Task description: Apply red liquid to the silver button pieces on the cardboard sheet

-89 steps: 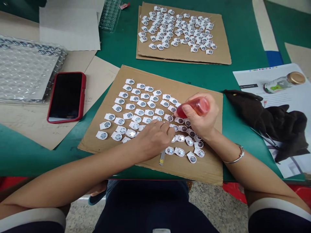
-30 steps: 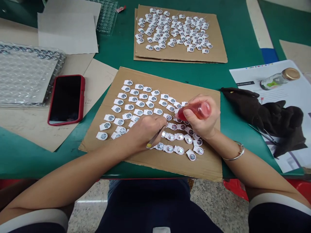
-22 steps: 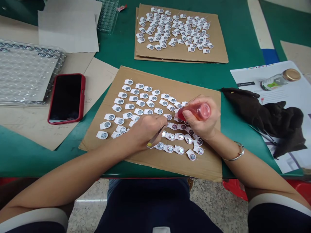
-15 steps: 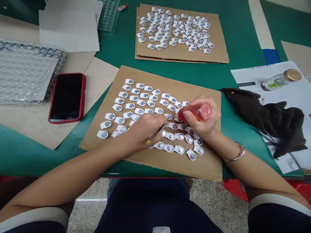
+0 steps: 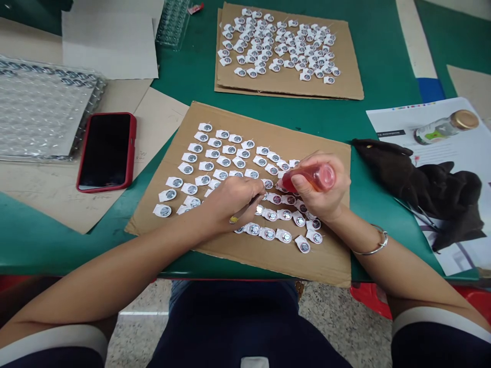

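Observation:
My right hand point(image 5: 326, 186) is wrapped round a small clear bottle of red liquid point(image 5: 312, 176). The bottle lies tilted, its base toward me and its narrow end pointing left over the parts. My left hand point(image 5: 238, 199) pinches a thin dark tool with a yellow mark point(image 5: 238, 215); its tip is hidden. Both hands are over a brown cardboard sheet point(image 5: 224, 255). On it lie rows of small white tabs with round silver discs point(image 5: 284, 235). A few discs between the hands look reddish. The hands cover some of the tabs.
Behind is a second cardboard stack point(image 5: 276, 88) with many similar tabs. To the left lie a red-cased phone point(image 5: 106, 152) and bubble-wrapped sheets point(image 5: 42, 117). At right, dark gloves point(image 5: 429, 179), scissor-like metal handles, and a glass jar point(image 5: 441, 129) rest on printed paper.
Both hands keep nearly the same place and grip. The tool in my left hand has tilted slightly, and the whole view has shifted a little.

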`<state>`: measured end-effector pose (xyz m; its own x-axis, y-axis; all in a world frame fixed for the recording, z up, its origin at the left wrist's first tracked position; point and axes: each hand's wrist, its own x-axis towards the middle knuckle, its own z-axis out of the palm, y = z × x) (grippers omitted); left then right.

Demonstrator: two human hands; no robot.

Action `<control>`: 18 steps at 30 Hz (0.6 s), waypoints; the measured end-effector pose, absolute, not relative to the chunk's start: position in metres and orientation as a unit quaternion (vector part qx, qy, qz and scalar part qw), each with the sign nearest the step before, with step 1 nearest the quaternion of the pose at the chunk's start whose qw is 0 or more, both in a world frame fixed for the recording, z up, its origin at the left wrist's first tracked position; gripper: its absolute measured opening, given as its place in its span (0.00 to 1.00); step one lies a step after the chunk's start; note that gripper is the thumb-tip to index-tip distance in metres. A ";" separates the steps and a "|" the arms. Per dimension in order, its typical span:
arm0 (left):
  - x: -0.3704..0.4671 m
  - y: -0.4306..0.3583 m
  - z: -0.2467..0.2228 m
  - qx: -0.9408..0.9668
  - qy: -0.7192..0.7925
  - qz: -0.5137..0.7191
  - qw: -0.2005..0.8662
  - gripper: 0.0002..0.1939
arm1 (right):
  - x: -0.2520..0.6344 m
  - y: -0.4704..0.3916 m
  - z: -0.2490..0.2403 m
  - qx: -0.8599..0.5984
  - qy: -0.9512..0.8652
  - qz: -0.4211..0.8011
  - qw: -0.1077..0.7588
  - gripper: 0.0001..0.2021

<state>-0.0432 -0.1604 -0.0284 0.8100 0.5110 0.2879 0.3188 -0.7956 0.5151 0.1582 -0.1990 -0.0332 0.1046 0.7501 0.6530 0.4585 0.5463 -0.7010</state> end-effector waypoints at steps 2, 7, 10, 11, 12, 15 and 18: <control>-0.044 -0.159 -0.028 0.921 0.227 0.207 0.238 0.04 | 0.158 -0.199 -0.033 -0.463 -0.658 0.125 0.582 0.13; -0.044 -0.157 -0.024 0.902 0.250 0.219 0.275 0.04 | 0.158 -0.200 -0.034 -0.464 -0.654 0.136 0.582 0.13; -0.044 -0.157 -0.021 0.893 0.267 0.214 0.293 0.05 | 0.158 -0.199 -0.035 -0.464 -0.651 0.138 0.585 0.13; -0.043 -0.157 -0.020 0.891 0.272 0.211 0.298 0.05 | 0.158 -0.199 -0.036 -0.467 -0.648 0.137 0.586 0.13; -0.043 -0.157 -0.019 0.888 0.275 0.209 0.301 0.05 | 0.158 -0.199 -0.036 -0.471 -0.645 0.135 0.587 0.13; -0.043 -0.157 -0.019 0.886 0.282 0.208 0.304 0.05 | 0.159 -0.199 -0.037 -0.483 -0.639 0.128 0.585 0.12; -0.043 -0.156 -0.020 0.888 0.278 0.212 0.299 0.04 | 0.160 -0.199 -0.037 -0.491 -0.638 0.126 0.580 0.11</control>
